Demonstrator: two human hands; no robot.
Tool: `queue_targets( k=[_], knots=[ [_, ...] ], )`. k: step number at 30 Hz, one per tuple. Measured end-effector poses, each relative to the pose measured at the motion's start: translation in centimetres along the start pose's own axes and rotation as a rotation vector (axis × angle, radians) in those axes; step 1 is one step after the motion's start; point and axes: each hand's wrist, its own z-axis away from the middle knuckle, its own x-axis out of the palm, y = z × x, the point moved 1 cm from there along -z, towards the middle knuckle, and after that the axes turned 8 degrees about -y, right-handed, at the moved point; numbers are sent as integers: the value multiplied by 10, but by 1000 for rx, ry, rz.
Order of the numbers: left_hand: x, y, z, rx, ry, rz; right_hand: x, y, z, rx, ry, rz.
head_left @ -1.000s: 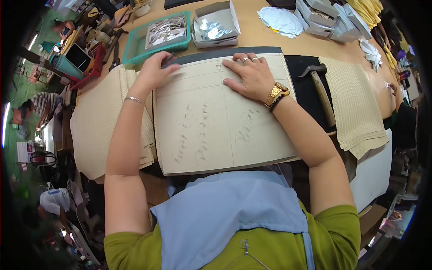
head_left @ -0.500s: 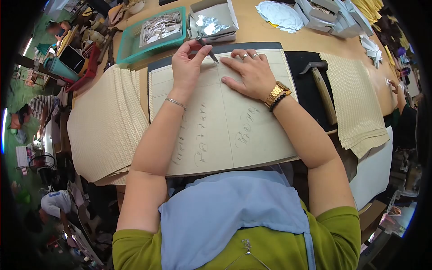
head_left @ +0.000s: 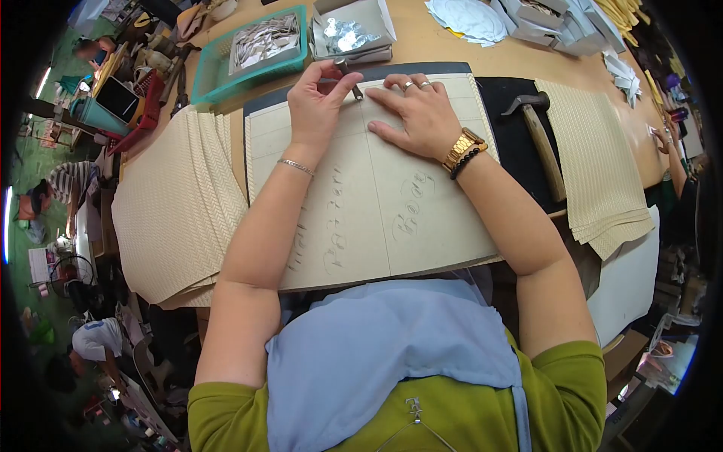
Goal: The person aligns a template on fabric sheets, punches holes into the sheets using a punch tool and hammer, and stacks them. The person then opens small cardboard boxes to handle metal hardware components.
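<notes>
My left hand [head_left: 320, 102] is closed around a short metal rod-like punch [head_left: 349, 79]. The punch leans slightly, its lower end at the pencil line on a pale pattern sheet [head_left: 361, 203]. My right hand [head_left: 418, 113] lies on the same sheet just right of the punch, fingers spread, holding nothing. Pencil lines and handwritten marks cover the sheet, which rests over a dark board [head_left: 452, 68]. A hammer [head_left: 541, 143] with a wooden handle lies right of the sheet on a black surface.
Stacks of cream woven-textured sheets lie left [head_left: 177, 211] and right [head_left: 595, 158]. Behind the board stand a teal basket [head_left: 199, 87] of small pieces and a white box [head_left: 388, 19]. Pale blue round pieces [head_left: 468, 21] lie farther right. Another person's hand [head_left: 663, 141] is at the far right.
The punch has become more upright, with its lower end shifted slightly left and up in view. My right hand stays spread on the sheet.
</notes>
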Motion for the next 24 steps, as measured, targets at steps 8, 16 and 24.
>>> queue_targets(
  k=[8, 16, 24],
  knots=[
    [-2, 2, 3, 65, 6, -57, 2, 1, 0, 1, 10, 50],
    [2, 0, 5, 7, -61, 3, 3, 1, 0, 11, -1, 23],
    [4, -1, 7, 9, -89, -42, -17, 20, 21, 39, 57, -41]
  ],
)
